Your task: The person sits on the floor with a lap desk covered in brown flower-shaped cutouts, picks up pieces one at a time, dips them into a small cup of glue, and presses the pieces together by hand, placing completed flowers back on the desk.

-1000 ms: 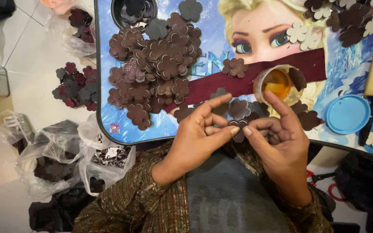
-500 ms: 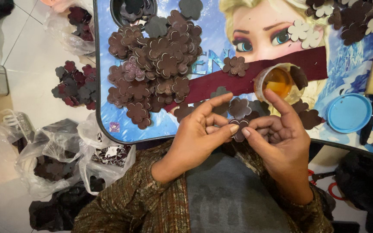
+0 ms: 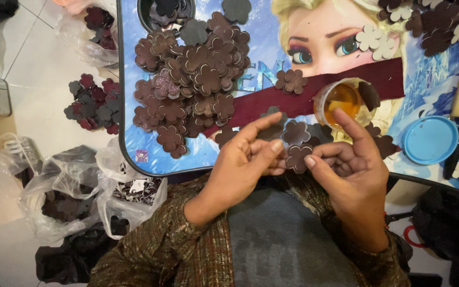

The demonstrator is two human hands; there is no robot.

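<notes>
Fingers (image 3: pixel 274 151) of the left hand (image 3: pixel 243 167) and the right hand (image 3: pixel 346 170) pinch a small brown flower-shaped cutout (image 3: pixel 297 157) between them, held just above the near edge of the table (image 3: pixel 134 122). Behind the hands sit a heap of brown flower cutouts (image 3: pixel 189 79), a dark red fabric strip (image 3: pixel 304 101), a cup of amber liquid (image 3: pixel 341 101) and a blue lid (image 3: pixel 430 139); plastic bags (image 3: pixel 70 186) lie on the floor at left.
</notes>
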